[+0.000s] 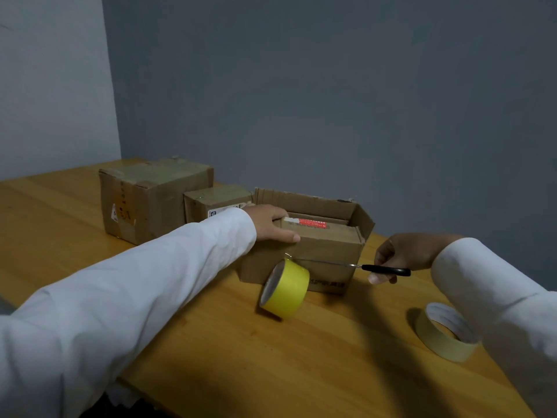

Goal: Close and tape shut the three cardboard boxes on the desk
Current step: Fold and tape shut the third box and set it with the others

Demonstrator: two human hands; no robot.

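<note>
Three cardboard boxes stand on the wooden desk. The large box at the back left and the small box beside it look closed. The near box has its far and right flaps up. My left hand presses the near flap down at its front left corner. A yellow tape roll hangs tilted against this box's front. My right hand grips black-handled scissors, whose blades reach the tape just above the roll.
A pale masking tape roll lies flat on the desk at the right, below my right sleeve. Grey walls stand close behind the boxes. The desk's front edge runs along the bottom of the view.
</note>
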